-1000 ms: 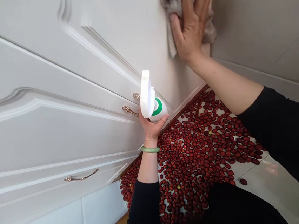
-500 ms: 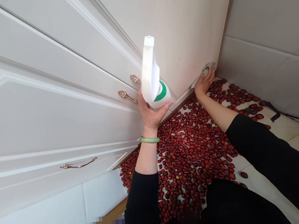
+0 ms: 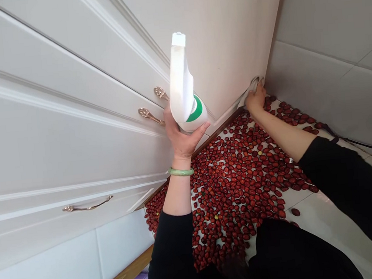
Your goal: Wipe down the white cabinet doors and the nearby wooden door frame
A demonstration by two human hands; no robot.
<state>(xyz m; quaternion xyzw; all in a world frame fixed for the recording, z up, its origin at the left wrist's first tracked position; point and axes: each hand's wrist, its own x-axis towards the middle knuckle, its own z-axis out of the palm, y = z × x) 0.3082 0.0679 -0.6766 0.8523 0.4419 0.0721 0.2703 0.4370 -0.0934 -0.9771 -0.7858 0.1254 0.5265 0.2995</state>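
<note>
While your left grip (image 3: pixel 183 139) wraps a white spray bottle (image 3: pixel 181 85), your right grip (image 3: pixel 256 99) reaches low to a pale cloth (image 3: pixel 254 83), placed well apart to the right. The cloth lies under and just beyond the right fingers, at the foot of a smooth off-white cabinet panel (image 3: pixel 223 44), beside the corner with the grey wall (image 3: pixel 325 16); your right hand is clearly the nearer one. How tightly those fingers close on the cloth cannot be told. Your left thumb and fingers curl around the bottle's rounded plastic body, below its green band. Seen from above, the bottle looks foreshortened, its long head running away from you, nozzle at the far end.

Left of the left grip, two ornate metal handles (image 3: pixel 147 113) sit on moulded cabinet fronts; lower and farther left is a slim curved drawer handle (image 3: pixel 87 207). Just behind the left grip, a polished green bangle (image 3: pixel 181 172) circles the wrist. Between and below both grips, glossy, wrinkled, dark-red oval fruits (image 3: pixel 232 174) cover pale floor tiles (image 3: pixel 298 198), bordered by the cabinet's brown base edge (image 3: pixel 222 129). The cloth's weave is too small to make out.
</note>
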